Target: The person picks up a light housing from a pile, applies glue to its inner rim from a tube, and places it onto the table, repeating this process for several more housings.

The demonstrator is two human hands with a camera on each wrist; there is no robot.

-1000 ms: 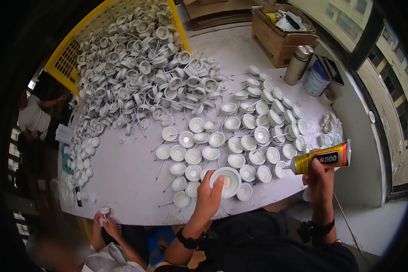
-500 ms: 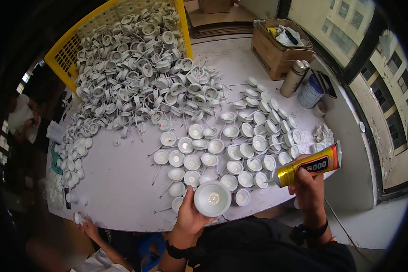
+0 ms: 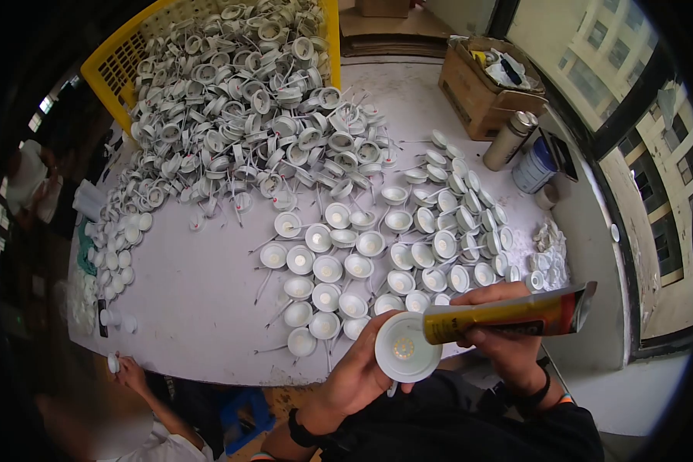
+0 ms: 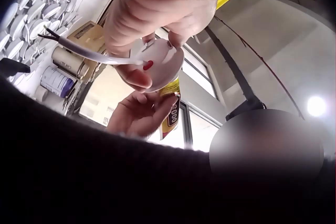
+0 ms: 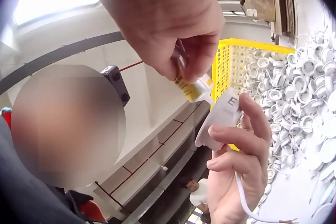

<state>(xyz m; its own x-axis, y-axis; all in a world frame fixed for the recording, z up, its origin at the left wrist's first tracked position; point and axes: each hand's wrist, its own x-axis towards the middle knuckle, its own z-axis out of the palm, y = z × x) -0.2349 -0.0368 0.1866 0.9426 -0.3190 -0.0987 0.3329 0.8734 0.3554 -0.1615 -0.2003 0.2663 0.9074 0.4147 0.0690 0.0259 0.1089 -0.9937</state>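
Note:
My left hand (image 3: 356,379) holds a round white downlight housing (image 3: 406,360) by its side, the open face turned up. A ring of small yellowish LEDs shows at the bottom of its bowl. From its back a white cable (image 4: 86,53) with bare wire ends trails out, beside a red spot. My right hand (image 3: 508,350) grips a yellow and black glue tube (image 3: 489,317) between thumb and fingers. The tube lies nearly level, its nozzle end right at the housing's rim. In the right wrist view the white nozzle (image 5: 209,97) meets the rim's edge.
Rows of similar white housings (image 3: 327,269) stand on the table (image 3: 200,308). A large heap of them spills from a yellow crate (image 3: 115,73). A cardboard box (image 3: 477,96), a steel flask (image 3: 510,142) and a can (image 3: 533,168) line the right. Another person's hand (image 3: 133,375) is lower left.
My right hand has brought the glue tube left and down to the housing's rim. My left hand has moved the housing a little right. The other person's hand has shifted left.

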